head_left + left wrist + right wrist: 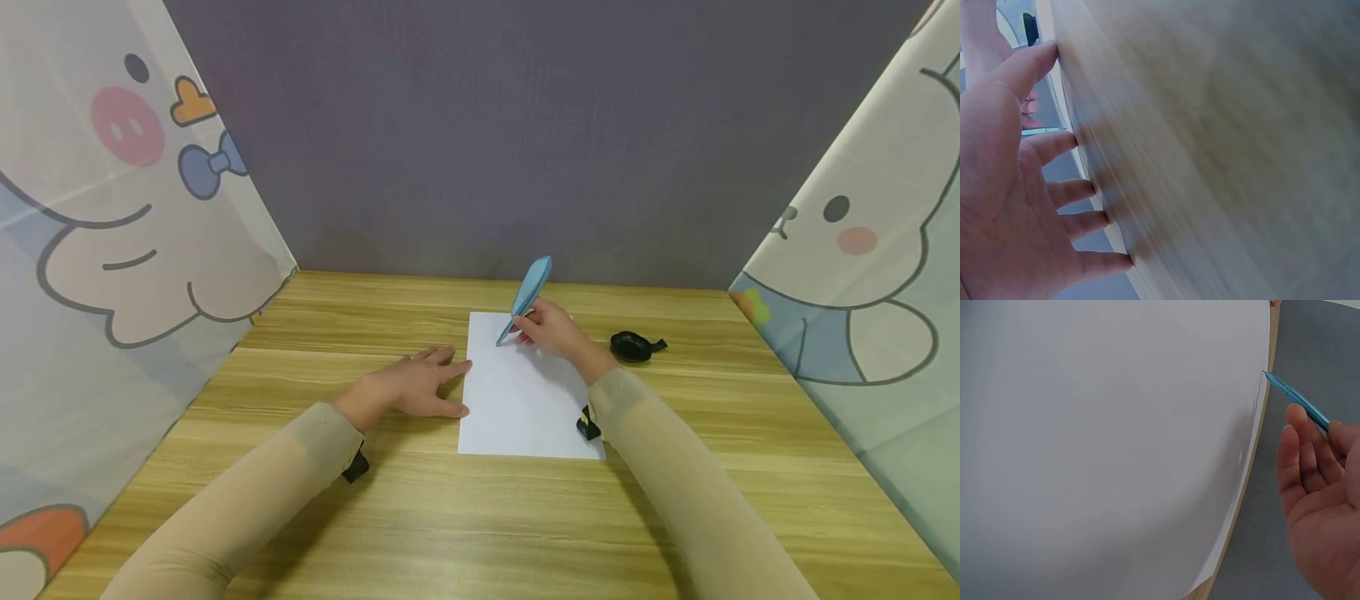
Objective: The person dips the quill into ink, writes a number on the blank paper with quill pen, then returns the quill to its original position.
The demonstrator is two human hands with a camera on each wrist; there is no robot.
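Observation:
A white sheet of paper [525,408] lies on the wooden table. My right hand [557,330] pinches a blue pen [531,285] with a broad, feather-shaped upper end, tilted over the sheet's upper part. In the right wrist view the tip of the pen [1302,404] is right at the paper, beside a few thin drawn lines [1256,403]. My left hand [422,385] rests palm down at the paper's left edge, fingers spread. Seen in the left wrist view, the fingertips of that left hand [1016,181] press on the tabletop, and the thumb reaches the sheet's edge.
A black oval object [632,347] with a short tail lies right of the paper. Behind the wooden table [420,525] stands a dark grey panel [480,142]. Cartoon-printed cloths [112,250] hang along both sides. Small black devices [356,467] sit at both wrists.

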